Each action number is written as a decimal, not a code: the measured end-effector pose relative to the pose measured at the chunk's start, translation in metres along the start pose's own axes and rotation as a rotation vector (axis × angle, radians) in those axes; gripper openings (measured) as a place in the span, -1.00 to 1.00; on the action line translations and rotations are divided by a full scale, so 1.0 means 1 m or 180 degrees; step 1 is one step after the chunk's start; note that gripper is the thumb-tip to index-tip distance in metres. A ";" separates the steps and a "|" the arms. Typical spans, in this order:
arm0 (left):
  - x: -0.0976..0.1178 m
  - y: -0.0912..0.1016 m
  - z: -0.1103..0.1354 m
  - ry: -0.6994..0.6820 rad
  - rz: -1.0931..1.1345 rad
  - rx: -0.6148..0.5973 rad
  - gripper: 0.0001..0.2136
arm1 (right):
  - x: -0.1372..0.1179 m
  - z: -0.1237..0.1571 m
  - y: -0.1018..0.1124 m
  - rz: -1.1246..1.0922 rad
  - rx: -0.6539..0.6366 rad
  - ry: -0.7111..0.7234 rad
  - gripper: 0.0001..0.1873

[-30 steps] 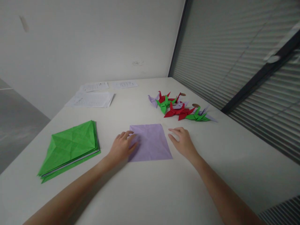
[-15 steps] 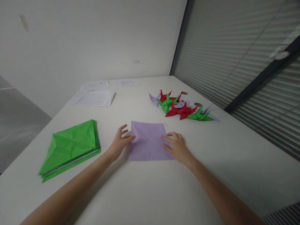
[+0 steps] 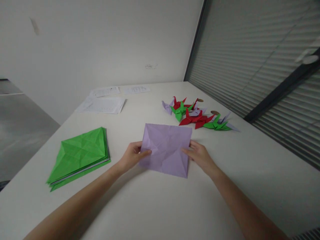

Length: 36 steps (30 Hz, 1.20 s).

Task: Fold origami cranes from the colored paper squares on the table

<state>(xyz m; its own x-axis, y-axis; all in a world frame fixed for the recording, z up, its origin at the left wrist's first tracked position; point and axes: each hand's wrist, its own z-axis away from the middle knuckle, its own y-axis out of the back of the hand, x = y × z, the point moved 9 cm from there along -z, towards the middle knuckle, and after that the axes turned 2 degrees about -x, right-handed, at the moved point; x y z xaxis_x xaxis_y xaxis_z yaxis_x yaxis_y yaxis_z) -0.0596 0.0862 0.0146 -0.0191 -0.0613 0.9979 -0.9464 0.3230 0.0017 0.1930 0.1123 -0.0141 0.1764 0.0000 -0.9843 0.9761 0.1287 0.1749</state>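
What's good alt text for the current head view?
Left hand and right hand hold a creased lilac sheet by its sides over a white table. A green-topped paper stack lies left; red, green and lilac paper birds cluster farther back, right.

"What finish does the lavender square paper sheet [image 3: 166,146] have?"
"Matt and thin, its surface crinkled with creases."
"And the green-topped stack of square paper sheets [image 3: 81,150], near left?"
"Matt too, roughened by creases on top."
"The red, green and lavender folded paper birds [image 3: 200,122], far right?"
"Matt, sharply creased."
"And the flat white tabletop [image 3: 160,206]?"
"Smooth, with a faint sheen."
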 end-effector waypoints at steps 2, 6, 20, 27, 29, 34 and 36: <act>0.018 0.005 0.002 -0.0433 -0.0338 0.0164 -0.79 | -0.013 0.004 0.002 -0.0220 -0.0027 0.0098 -0.61; 0.057 0.010 0.013 -0.1475 -0.0847 0.0378 -0.91 | -0.051 0.013 0.013 -0.0397 0.0097 0.1001 -0.77; -0.005 -0.038 0.022 -0.1681 -0.3692 -0.1480 -0.62 | -0.010 0.006 -0.002 0.2442 -0.1403 0.0951 -0.70; -0.006 -0.032 0.019 -0.1708 -0.3778 -0.1305 -0.64 | -0.010 0.011 -0.004 0.2753 -0.1618 0.0694 -0.71; -0.006 -0.030 0.018 -0.1776 -0.3691 -0.1263 -0.65 | -0.008 0.010 -0.002 0.2811 -0.1600 0.0573 -0.71; -0.008 -0.027 0.017 -0.1816 -0.3639 -0.1278 -0.63 | -0.007 0.007 0.001 0.2626 -0.1562 0.0594 -0.69; -0.005 -0.026 0.016 -0.1787 -0.3548 -0.1290 -0.64 | -0.012 0.004 0.005 0.2318 -0.1410 0.0722 -0.71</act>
<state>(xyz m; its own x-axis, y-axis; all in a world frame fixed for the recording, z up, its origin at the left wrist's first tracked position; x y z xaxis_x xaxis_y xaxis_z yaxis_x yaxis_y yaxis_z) -0.0400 0.0625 0.0085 0.4816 -0.8285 0.2859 -0.3795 0.0969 0.9201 0.1962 0.1092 -0.0010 0.6603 0.4227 -0.6207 0.4839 0.3926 0.7821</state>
